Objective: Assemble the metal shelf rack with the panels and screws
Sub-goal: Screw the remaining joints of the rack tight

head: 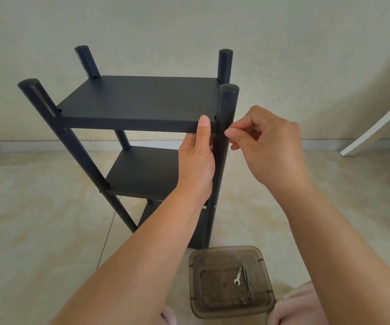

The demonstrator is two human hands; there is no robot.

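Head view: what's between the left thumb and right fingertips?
The near-right black round metal post of the rack; left hand holds the top black shelf panel, right hand pinches something small.

A plain pale wall (189, 24) met glossy beige floor tiles (37, 219) at a light skirting board; white furniture (377, 127) leaned at three o'clock.

Tile floor (37, 219), black rack (142, 106) upright, brown bin (230, 281) nr it

Soft, even daylight – no harsh shadows, no glare. Sharp focus throughout. Wide-angle bend at the edges – baseboard (330, 144) curves; slight greenish cast.
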